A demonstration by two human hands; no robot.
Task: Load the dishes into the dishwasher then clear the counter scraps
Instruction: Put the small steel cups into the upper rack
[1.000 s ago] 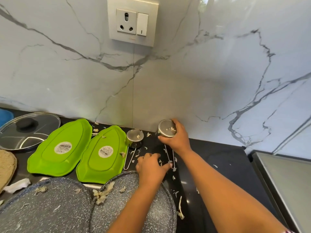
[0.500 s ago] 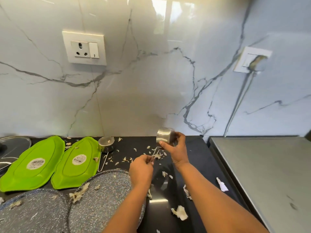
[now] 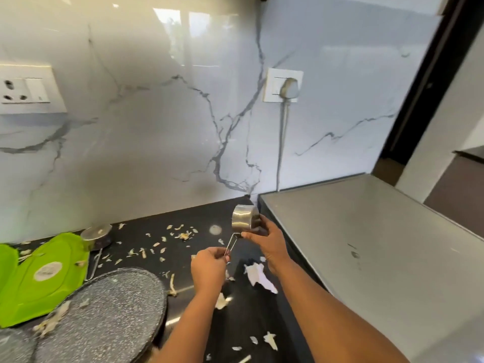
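Note:
A small steel measuring cup [image 3: 244,217] with a wire handle hangs above the black counter [image 3: 243,318]. My right hand [image 3: 264,242] grips its bowl from the right, and my left hand [image 3: 209,265] pinches the end of the wire handle. A second steel cup [image 3: 97,235] stands on the counter beside a green tray [image 3: 44,279] lying face down. A speckled grey plate [image 3: 104,315] lies bottom up at the lower left. Food scraps [image 3: 183,235] and a torn white paper piece [image 3: 259,277] are scattered over the counter.
A grey flat-topped appliance [image 3: 379,247] fills the right side, its edge close to my right hand. The marble wall holds a socket [image 3: 26,90] at the left and a plugged-in socket with a cord [image 3: 284,86] in the middle.
Both hands lifted the steel cup off the counter and carried it to the right, toward the grey appliance. My view swung right, so the trays slid to the left edge.

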